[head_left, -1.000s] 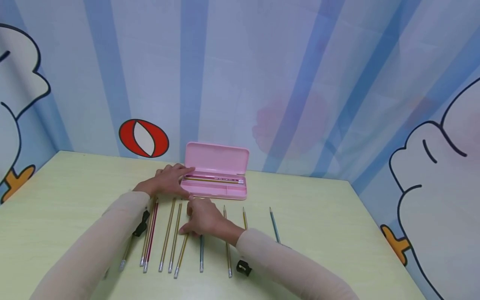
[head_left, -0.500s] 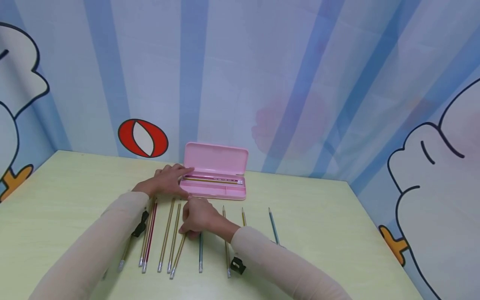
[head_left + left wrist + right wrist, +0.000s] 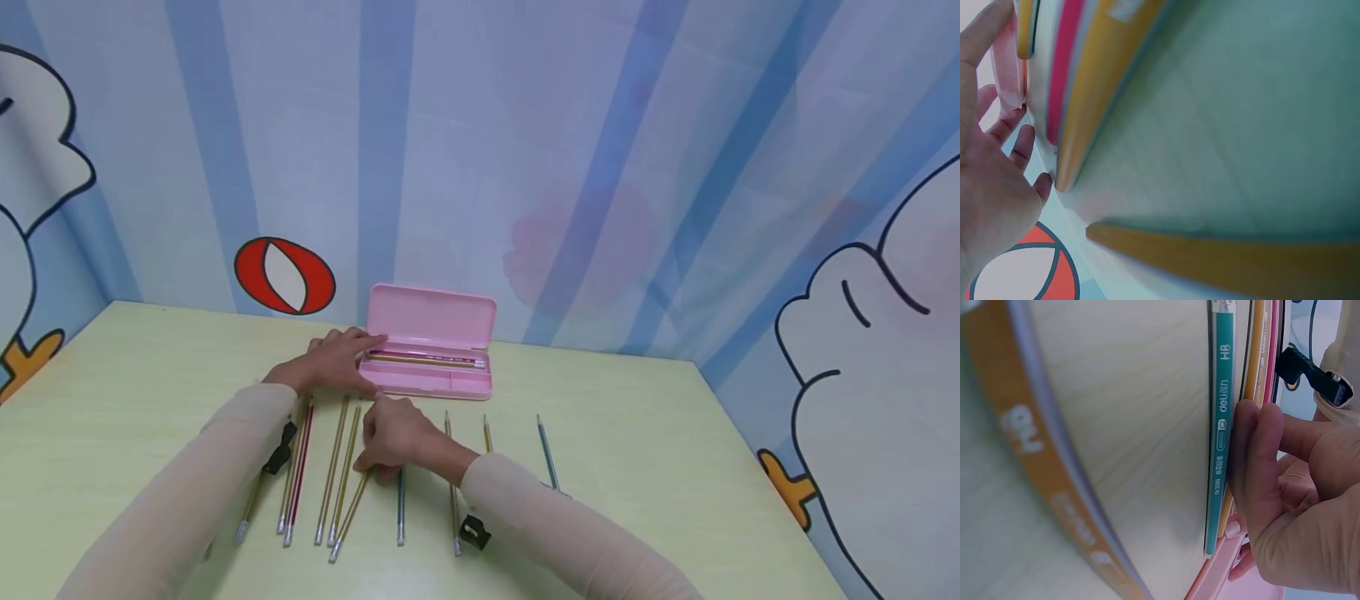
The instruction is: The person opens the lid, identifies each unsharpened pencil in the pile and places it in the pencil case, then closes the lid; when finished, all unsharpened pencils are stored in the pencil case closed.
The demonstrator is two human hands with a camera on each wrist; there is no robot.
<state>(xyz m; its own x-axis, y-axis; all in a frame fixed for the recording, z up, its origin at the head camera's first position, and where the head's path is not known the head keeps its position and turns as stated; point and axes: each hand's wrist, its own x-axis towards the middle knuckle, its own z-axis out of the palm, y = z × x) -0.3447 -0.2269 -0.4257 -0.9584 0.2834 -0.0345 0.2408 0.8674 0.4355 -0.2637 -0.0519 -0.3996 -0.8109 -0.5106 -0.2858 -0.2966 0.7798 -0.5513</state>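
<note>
Since the earlier frame, one yellow pencil has been swinging its eraser end leftward, and that end is now lying just beside the neighbouring pencil. On the table, the right hand is pinching it in front of the open pink case. The left hand is spreading its fingers at the case's left end.
</note>
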